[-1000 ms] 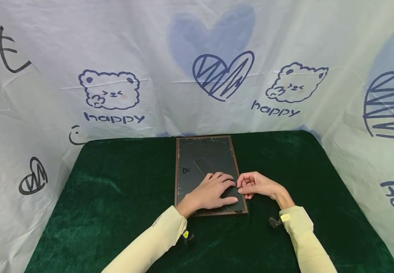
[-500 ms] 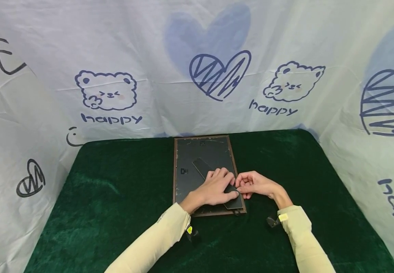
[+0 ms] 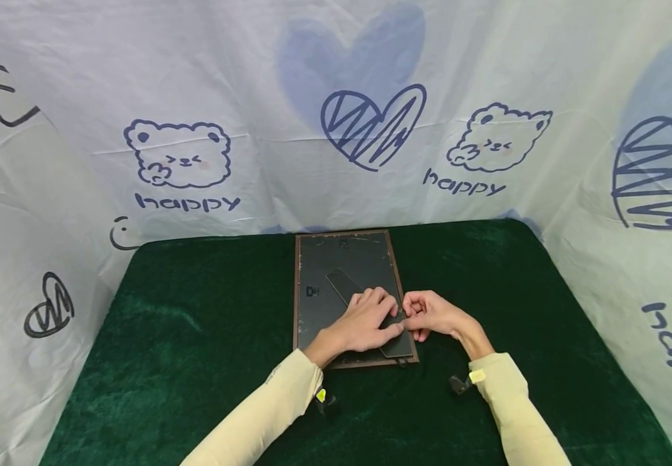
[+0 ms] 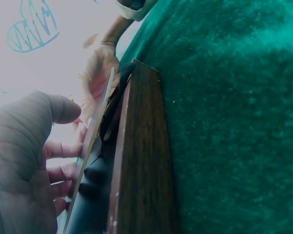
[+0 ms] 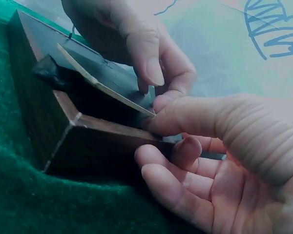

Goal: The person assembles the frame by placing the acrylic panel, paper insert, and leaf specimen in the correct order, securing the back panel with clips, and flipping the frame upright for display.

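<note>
At the frame, both hands angle inward, close together.

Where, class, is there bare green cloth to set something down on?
Bare cloth lies left of the frame, beyond the left sleeve, and right of the right hand. Crowded: the frame's near right side, taken up by that hand, the left hand and stand.

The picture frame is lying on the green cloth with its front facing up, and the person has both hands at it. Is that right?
Not quite: the picture frame has its back facing up. The head view shows its black backing board and stand leg. The rest is right: it's on the green cloth, with the left hand and right hand at it.
</note>
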`<state>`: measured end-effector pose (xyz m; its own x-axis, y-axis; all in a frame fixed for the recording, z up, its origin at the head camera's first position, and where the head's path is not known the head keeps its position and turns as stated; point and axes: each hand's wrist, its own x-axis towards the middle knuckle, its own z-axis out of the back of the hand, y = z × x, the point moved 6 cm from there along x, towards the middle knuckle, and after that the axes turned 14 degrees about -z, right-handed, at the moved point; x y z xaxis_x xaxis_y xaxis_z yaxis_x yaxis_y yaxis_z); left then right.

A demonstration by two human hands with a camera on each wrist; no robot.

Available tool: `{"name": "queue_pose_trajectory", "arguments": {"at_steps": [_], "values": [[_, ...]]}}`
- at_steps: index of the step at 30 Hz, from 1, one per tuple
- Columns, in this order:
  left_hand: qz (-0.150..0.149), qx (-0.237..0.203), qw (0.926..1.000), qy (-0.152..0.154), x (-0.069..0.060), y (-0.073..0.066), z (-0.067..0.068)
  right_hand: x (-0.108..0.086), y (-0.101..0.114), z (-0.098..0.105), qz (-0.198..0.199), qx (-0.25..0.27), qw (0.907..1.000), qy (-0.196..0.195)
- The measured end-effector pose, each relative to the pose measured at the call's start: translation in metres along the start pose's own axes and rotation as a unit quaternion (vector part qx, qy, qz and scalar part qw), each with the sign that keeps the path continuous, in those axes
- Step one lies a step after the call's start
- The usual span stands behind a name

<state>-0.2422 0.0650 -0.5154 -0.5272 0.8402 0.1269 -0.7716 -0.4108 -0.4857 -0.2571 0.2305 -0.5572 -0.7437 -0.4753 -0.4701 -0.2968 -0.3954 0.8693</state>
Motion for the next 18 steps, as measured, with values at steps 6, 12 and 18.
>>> {"name": "queue_pose_trajectory", "arguments": {"at_steps": [6, 12, 18], "values": [[-0.015, 0.0, 0.9999, -0.007, -0.009, -0.002, 0.003, 0.003, 0.002, -0.001, -0.011, -0.002, 0.9999, 0.001], [0.024, -0.036, 0.982, -0.184, -0.056, 0.017, 0.043, 0.003, 0.001, -0.004, 0.013, -0.017, 0.9996, 0.019], [0.171, -0.039, 0.9, -0.399, -0.14, 0.066, 0.083, 0.0, -0.001, -0.001, 0.037, -0.008, 0.9979, 0.053]]}}
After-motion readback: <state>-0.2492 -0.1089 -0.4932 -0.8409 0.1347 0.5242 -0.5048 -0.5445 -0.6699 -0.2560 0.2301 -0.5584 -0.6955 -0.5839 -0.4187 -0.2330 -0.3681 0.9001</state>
